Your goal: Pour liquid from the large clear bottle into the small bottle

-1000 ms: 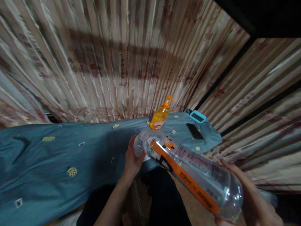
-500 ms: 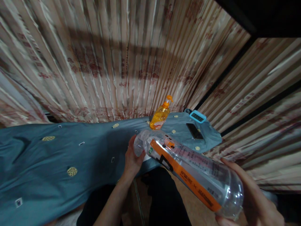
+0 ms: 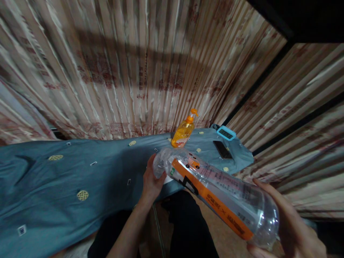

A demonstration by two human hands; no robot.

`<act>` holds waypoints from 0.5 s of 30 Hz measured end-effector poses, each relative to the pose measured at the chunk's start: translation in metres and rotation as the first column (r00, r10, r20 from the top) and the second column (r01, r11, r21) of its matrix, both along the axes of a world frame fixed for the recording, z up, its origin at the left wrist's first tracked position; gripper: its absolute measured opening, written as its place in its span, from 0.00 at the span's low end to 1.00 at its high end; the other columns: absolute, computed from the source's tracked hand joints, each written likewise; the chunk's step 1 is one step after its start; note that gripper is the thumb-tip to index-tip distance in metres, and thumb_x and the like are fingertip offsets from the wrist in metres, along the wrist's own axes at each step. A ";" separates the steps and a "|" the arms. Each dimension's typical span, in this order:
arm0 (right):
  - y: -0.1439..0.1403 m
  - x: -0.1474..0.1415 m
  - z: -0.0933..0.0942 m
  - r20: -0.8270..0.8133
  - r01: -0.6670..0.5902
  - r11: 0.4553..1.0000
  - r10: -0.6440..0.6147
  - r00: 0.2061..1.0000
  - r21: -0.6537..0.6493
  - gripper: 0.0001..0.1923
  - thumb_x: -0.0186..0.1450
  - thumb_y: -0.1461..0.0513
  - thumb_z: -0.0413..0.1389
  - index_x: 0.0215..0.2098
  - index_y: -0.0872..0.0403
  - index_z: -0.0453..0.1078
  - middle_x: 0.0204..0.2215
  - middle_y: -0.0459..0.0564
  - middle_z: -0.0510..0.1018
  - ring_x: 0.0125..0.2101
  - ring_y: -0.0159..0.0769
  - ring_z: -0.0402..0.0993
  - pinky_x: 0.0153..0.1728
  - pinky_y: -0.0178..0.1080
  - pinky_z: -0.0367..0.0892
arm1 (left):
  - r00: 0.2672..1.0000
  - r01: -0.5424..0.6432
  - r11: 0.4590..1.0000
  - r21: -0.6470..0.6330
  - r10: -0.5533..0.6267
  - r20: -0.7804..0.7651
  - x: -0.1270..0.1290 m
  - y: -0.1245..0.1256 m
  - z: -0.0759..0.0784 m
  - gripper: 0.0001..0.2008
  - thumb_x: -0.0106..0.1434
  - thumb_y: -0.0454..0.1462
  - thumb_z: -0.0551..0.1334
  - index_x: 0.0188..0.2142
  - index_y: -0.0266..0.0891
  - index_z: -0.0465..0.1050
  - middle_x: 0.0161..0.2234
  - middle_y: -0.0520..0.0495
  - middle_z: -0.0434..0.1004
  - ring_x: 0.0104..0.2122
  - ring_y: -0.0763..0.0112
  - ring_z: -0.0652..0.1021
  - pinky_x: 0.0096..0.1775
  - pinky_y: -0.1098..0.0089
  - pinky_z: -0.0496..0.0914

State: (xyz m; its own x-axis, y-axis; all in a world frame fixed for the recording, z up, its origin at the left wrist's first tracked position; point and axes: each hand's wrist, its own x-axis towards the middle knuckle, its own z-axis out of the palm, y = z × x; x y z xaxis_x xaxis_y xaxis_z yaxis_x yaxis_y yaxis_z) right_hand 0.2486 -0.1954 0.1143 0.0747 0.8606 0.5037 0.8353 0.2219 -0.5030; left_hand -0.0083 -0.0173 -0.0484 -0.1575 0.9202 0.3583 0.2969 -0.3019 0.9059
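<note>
A large clear plastic bottle [image 3: 215,193] with an orange and grey printed label lies slanted across the front, held between both hands. My left hand [image 3: 152,181] is closed around the clear plastic at its far left end; whether that end is a separate piece, I cannot make out. My right hand [image 3: 292,222] grips the rounded end at lower right, thumb below and fingers above. No coloured liquid shows inside. Just behind the bottle's left end stands an upright pump bottle [image 3: 182,134] of orange liquid, apart from both hands.
A blue-green patterned cloth [image 3: 104,179] covers the long surface. On its right part are a black phone [image 3: 222,149] and a blue-framed digital clock [image 3: 226,133]. A pleated curtain [image 3: 120,79] hangs behind, with dark frame bars at right. My dark-clothed legs [image 3: 188,225] are below.
The plastic bottle has turned very slightly, with its right end and my right hand shifting a little to the right. My left hand has stayed in place.
</note>
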 end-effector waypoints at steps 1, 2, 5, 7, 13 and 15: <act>0.000 -0.001 0.000 -0.027 0.005 1.000 -0.005 1.000 -0.005 0.39 0.68 0.40 0.61 0.74 0.32 0.55 0.66 0.22 0.71 0.64 0.22 0.70 0.67 0.20 0.52 | 1.000 -0.003 1.000 -0.002 0.003 -0.001 0.000 0.000 0.001 0.35 0.58 0.43 0.66 0.64 0.40 0.62 0.58 0.35 0.79 0.54 0.49 0.82 0.55 0.50 0.77; -0.001 -0.002 0.000 -0.054 0.009 1.000 -0.009 0.998 -0.009 0.39 0.68 0.40 0.61 0.73 0.31 0.55 0.66 0.21 0.71 0.64 0.22 0.69 0.67 0.20 0.53 | 1.000 -0.006 1.000 -0.001 0.006 -0.001 0.000 0.000 0.001 0.35 0.58 0.43 0.66 0.64 0.40 0.62 0.58 0.36 0.79 0.54 0.49 0.82 0.55 0.50 0.77; -0.001 -0.006 -0.001 -0.089 0.014 1.000 -0.015 0.996 -0.012 0.39 0.68 0.40 0.61 0.73 0.28 0.55 0.66 0.18 0.70 0.64 0.20 0.69 0.67 0.20 0.53 | 1.000 -0.003 1.000 0.008 0.003 -0.003 0.000 0.000 0.001 0.35 0.58 0.43 0.66 0.64 0.41 0.62 0.58 0.36 0.79 0.54 0.50 0.82 0.55 0.50 0.77; -0.001 -0.006 -0.002 -0.095 0.006 1.000 -0.007 0.995 -0.008 0.38 0.68 0.40 0.61 0.73 0.27 0.55 0.66 0.18 0.69 0.65 0.20 0.68 0.67 0.20 0.53 | 1.000 -0.006 1.000 0.017 0.006 -0.014 0.000 0.001 0.000 0.35 0.59 0.43 0.66 0.64 0.40 0.62 0.58 0.36 0.79 0.54 0.50 0.82 0.55 0.51 0.77; 0.003 0.002 -0.001 0.016 -0.039 0.999 0.038 0.999 0.026 0.39 0.69 0.42 0.61 0.74 0.29 0.53 0.67 0.20 0.68 0.64 0.20 0.68 0.66 0.19 0.53 | 0.997 -0.016 0.997 0.075 0.021 -0.078 0.000 0.002 -0.002 0.35 0.60 0.44 0.66 0.64 0.40 0.61 0.59 0.36 0.79 0.54 0.51 0.82 0.54 0.54 0.78; 0.005 0.005 0.000 0.069 -0.074 0.996 0.071 0.995 0.046 0.40 0.69 0.43 0.61 0.75 0.32 0.53 0.68 0.22 0.68 0.64 0.22 0.69 0.67 0.20 0.52 | 0.995 -0.020 0.996 0.084 0.028 -0.092 0.000 0.002 -0.002 0.34 0.61 0.44 0.65 0.65 0.40 0.61 0.58 0.36 0.79 0.53 0.52 0.83 0.53 0.54 0.78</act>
State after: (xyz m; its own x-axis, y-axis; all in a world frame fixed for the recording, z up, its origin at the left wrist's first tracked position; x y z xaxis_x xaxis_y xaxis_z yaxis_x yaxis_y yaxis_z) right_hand 0.2532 -0.1909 0.1140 -0.0225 0.8373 0.5463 0.8477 0.3057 -0.4335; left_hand -0.0082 -0.0149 -0.0501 -0.1416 0.8833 0.4470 0.3871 -0.3662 0.8462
